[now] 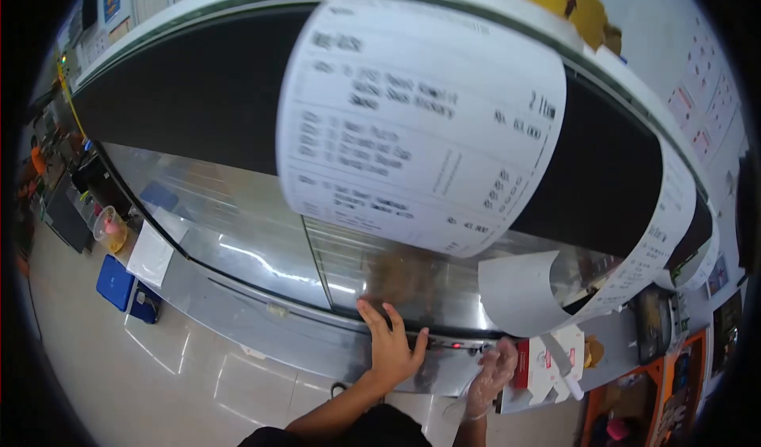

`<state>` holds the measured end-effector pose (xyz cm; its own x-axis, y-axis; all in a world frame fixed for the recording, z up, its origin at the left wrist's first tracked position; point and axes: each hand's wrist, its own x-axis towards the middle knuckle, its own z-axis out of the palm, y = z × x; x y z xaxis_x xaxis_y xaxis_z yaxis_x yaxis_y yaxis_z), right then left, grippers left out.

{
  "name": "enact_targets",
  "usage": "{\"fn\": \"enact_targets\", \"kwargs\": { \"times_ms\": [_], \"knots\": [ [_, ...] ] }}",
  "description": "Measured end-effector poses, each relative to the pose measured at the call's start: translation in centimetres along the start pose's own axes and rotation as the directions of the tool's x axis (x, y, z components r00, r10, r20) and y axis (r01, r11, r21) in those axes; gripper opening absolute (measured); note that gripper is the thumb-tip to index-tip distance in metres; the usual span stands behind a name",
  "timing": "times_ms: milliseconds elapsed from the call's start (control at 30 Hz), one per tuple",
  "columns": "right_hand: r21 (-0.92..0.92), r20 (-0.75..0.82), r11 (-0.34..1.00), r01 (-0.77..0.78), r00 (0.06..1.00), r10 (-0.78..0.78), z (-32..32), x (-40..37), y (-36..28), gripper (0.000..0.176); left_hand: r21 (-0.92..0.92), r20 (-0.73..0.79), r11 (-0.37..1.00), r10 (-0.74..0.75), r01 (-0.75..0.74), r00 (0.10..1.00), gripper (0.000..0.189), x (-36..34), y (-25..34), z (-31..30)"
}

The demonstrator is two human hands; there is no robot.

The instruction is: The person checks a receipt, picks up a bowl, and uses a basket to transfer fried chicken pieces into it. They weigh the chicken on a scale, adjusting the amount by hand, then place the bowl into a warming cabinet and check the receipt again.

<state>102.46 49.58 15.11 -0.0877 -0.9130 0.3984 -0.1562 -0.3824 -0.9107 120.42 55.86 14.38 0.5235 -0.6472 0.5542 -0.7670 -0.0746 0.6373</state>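
My left hand (390, 353) is bare, with its fingers spread against the lower edge of the glass-fronted display case (246, 249). Its fingertips lie by the sliding glass panel, and it grips nothing. My right hand (493, 374) wears a clear plastic glove. Its fingers are loosely bent and somewhat apart, just left of a red and white carton (551, 361), with nothing visible in them. A long printed order slip (420, 122) hangs from the case top across the front. A knife-like tool with a white handle (572, 385) lies over the carton.
A second curled slip (646, 249) hangs at the right. The steel counter ledge (317, 338) runs below the case. A blue box (116, 282) and a clear tub (111, 227) are at the far left. Orange shelving (652, 383) stands at the lower right, beneath a dark appliance (654, 324).
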Motion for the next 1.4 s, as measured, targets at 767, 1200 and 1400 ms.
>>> {"fn": "enact_targets", "kwargs": {
  "times_ms": [767, 1200, 1400],
  "knots": [
    [-0.158, 0.123, 0.981, 0.108, 0.988, -0.089, 3.3, 2.9, 2.8, 0.082, 0.022, 0.161, 0.997, 0.070, -0.075, 0.984, 0.084, -2.3, 1.2, -1.3],
    [-0.205, 0.364, 0.843, 0.497, 0.838, -0.406, 3.5, 0.3, 2.4, 0.073, -0.023, 0.095, 0.992, 0.122, -0.121, 0.988, 0.083, -2.5, 1.6, -2.1],
    [-0.027, 0.548, 0.997, 0.075, 0.835, -0.048, 4.8, 0.8, -1.5, 0.070, -0.067, 0.095, 0.985, 0.167, -0.161, 0.981, 0.088, -1.5, 1.5, -1.2]
  ]
}}
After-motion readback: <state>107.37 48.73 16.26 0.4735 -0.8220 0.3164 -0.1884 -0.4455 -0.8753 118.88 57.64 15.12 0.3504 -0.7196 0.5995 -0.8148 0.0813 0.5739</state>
